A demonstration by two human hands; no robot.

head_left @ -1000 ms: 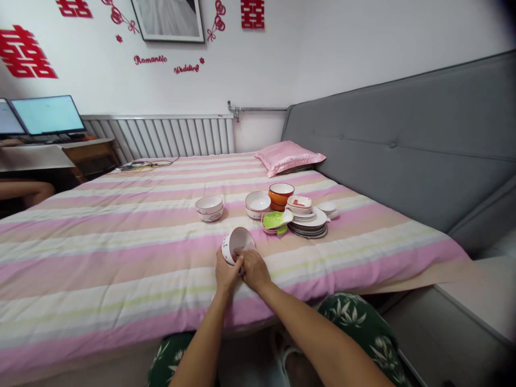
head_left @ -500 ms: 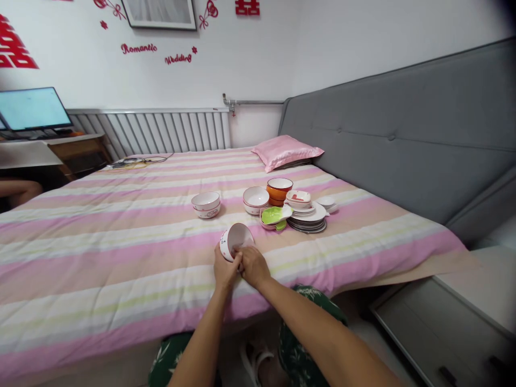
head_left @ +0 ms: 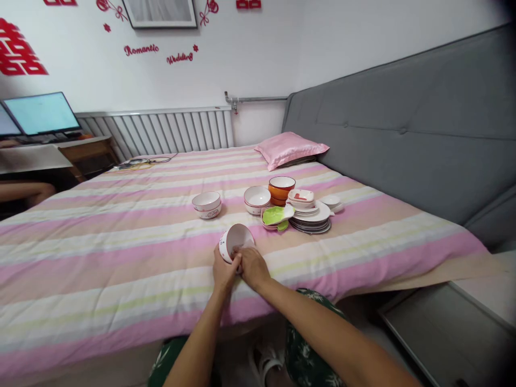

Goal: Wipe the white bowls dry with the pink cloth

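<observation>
The person's left hand [head_left: 224, 272] clasps a tilted white bowl [head_left: 241, 236] at the near part of the bed [head_left: 141, 258]. The right hand [head_left: 253, 266] curls against it; what those fingers pinch cannot be told. Two stacked bowls [head_left: 207, 207] stand farther left, plates [head_left: 311, 224] farther right.

Head-mounted view looks forward and down from above the near edge of the bed [head_left: 121, 242]; left hand [head_left: 224, 271] and right hand [head_left: 253, 269] at close range, far wall [head_left: 253, 59] ahead, headboard [head_left: 382, 118] to the right.
</observation>
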